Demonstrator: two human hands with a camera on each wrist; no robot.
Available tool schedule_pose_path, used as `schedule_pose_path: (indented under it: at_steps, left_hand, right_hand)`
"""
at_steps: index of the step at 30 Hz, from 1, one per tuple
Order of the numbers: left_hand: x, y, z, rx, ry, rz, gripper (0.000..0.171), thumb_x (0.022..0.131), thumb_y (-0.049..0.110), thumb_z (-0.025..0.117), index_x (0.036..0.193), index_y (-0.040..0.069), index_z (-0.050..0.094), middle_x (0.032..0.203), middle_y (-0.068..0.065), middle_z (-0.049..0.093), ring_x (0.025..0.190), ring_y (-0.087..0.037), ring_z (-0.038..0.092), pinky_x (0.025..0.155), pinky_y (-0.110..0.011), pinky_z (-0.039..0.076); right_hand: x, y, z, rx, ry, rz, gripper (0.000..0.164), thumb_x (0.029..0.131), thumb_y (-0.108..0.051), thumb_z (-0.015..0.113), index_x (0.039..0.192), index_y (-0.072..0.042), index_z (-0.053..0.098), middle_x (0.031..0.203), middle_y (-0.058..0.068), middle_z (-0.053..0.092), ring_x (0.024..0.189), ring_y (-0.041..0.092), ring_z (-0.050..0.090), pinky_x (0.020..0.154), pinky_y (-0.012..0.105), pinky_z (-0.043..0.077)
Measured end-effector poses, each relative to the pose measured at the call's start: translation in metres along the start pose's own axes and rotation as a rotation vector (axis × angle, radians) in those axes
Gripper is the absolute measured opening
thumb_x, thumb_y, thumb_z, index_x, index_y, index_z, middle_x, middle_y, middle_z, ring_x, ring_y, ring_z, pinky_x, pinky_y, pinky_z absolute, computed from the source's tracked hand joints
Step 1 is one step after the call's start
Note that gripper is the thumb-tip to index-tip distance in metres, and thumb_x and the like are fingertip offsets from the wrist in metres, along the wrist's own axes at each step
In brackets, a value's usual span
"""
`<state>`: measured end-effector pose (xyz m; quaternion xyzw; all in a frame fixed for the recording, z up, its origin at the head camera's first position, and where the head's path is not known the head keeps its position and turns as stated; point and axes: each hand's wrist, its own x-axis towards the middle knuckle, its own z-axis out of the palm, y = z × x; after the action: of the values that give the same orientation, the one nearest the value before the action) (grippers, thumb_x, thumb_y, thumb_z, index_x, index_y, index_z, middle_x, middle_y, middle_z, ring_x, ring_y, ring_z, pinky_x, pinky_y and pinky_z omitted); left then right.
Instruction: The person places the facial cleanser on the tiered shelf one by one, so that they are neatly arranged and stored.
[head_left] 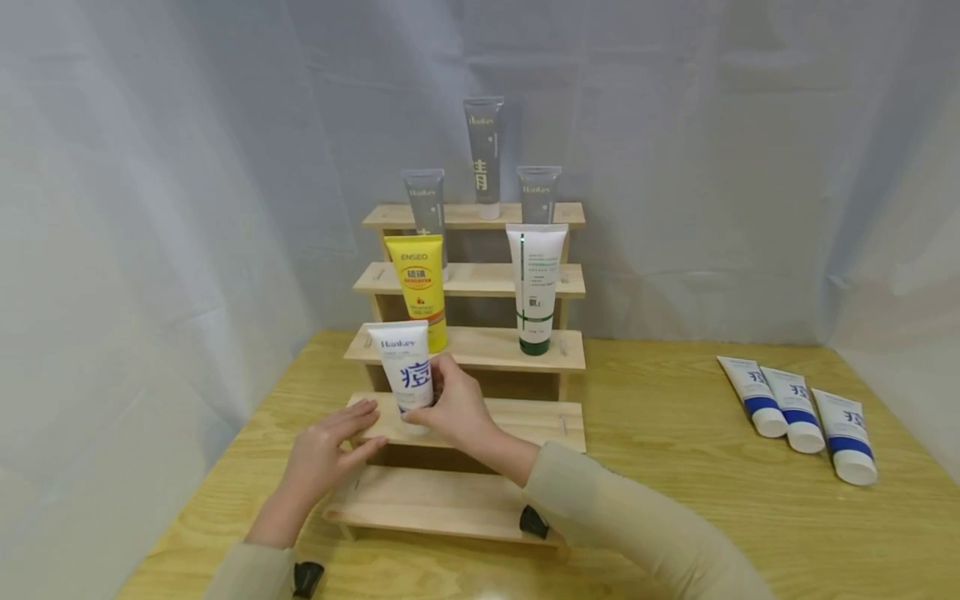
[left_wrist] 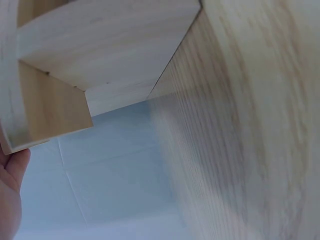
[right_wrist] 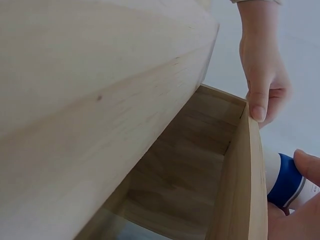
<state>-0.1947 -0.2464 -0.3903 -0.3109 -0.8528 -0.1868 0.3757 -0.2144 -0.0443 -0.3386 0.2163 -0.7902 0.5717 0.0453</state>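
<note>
My right hand (head_left: 465, 408) grips a white squeeze tube (head_left: 405, 358) with blue lettering near its cap end. The tube stands cap down at the left of the second step from the bottom of a wooden tiered stand (head_left: 510, 421). In the right wrist view its blue band (right_wrist: 286, 180) shows between thumb and fingers, beyond the board's edge. At the left end of that same step, my left hand (head_left: 322, 454) holds the board's corner, thumb at the front edge and fingers over the top. Its thumb (left_wrist: 19, 165) touches the board in the left wrist view.
A yellow tube (head_left: 418, 287) and a white-green tube (head_left: 537, 287) stand one step higher. Grey tubes (head_left: 485, 154) occupy the upper steps. Three white-blue tubes (head_left: 847, 433) lie on the table (head_left: 660, 517) at right. A pale curtain (head_left: 675, 125) hangs behind.
</note>
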Motion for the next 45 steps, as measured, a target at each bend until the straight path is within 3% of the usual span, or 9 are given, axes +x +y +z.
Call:
schedule_pose_path:
  at_steps: [20,34,45]
  left_hand:
    - [-0.001,0.001,0.0,-0.005,0.0,-0.005,0.058,0.083,0.052,0.049,0.09,-0.003,0.067,0.1,-0.016,0.063,0.086,-0.03,0.062,0.07,-0.044,0.051]
    - [0.001,0.002,-0.001,0.002,-0.005,-0.004,0.059,0.083,0.052,0.048,0.09,-0.003,0.067,0.1,-0.017,0.063,0.085,-0.031,0.062,0.07,-0.044,0.051]
    - [0.001,0.001,-0.001,-0.006,-0.011,-0.009,0.056,0.083,0.051,0.051,0.091,-0.003,0.067,0.101,-0.016,0.063,0.086,-0.031,0.062,0.071,-0.044,0.051]
  right_hand:
    - [-0.004,-0.002,-0.003,-0.001,-0.049,0.016,0.049,0.069,-0.003,0.075,0.11,-0.004,0.049,0.102,0.006,0.058,0.092,0.014,0.056,0.078,0.02,0.048]
    - [-0.003,-0.002,-0.003,-0.018,-0.039,0.019,0.048,0.069,-0.005,0.076,0.109,-0.005,0.05,0.102,0.004,0.058,0.093,0.012,0.055,0.079,0.019,0.048]
    - [-0.011,-0.009,-0.027,0.01,-0.066,0.017,0.05,0.071,-0.013,0.075,0.114,-0.005,0.05,0.11,0.007,0.058,0.101,0.018,0.055,0.09,0.029,0.044]
